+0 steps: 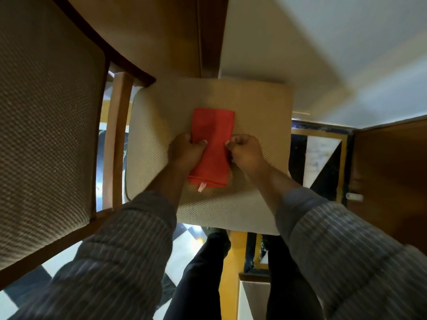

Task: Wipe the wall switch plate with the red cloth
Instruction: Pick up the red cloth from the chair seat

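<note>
A folded red cloth (212, 139) with a small white tag at its near end lies on the beige woven seat (254, 116) of a chair. My left hand (187, 151) grips the cloth's left edge, fingers curled over it. My right hand (246, 151) pinches its right edge. Both hands rest on the seat with the cloth between them. No wall switch plate is in view.
The chair's padded backrest (46, 125) with a wooden frame fills the left side. A cream wall (323, 54) rises ahead on the right, a wooden door or panel (390, 176) stands at the right. My legs and a black, white and yellow tiled floor (189, 250) are below.
</note>
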### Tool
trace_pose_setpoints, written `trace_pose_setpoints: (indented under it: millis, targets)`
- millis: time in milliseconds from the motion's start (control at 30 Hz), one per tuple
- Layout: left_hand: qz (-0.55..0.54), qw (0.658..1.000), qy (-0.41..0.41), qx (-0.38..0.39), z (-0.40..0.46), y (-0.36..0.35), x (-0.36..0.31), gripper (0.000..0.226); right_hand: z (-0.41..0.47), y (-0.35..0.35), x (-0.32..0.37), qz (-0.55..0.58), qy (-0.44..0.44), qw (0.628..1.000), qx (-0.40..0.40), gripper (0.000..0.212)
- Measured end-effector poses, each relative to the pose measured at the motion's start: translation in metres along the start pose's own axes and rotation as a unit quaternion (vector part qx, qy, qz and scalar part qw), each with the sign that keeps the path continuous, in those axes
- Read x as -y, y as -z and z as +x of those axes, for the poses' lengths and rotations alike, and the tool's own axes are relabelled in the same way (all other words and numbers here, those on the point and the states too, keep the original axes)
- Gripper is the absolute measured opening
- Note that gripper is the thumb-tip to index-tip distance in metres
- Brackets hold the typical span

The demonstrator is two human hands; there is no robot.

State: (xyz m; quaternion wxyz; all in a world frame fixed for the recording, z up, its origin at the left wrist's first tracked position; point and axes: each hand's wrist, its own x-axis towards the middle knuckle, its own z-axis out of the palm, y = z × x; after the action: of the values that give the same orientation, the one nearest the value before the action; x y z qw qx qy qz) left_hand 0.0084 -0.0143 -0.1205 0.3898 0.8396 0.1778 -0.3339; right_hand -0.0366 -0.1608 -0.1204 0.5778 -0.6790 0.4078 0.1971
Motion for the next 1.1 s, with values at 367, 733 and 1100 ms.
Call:
trace_pose_setpoints:
  millis: [367, 733, 1100]
  targets:
    - [-0.203, 0.975, 0.001, 0.089, -0.038, 0.012, -0.025, 0.025, -0.029, 0.034, 0.025, 0.056, 0.035, 0.998, -0.008, 0.015]
    - [-0.255, 0.958, -0.056, 0.12, -0.118, -0.007, -0.102, 0.01, -0.101, 0.128, 0.059, 0.07, 0.075, 0.992, -0.072, 0.021]
    - [-0.31, 0.925, -0.171, 0.137, -0.22, -0.028, -0.224, 0.01, -0.189, 0.253, 0.115, 0.136, 0.198, 0.961, -0.134, 0.008]
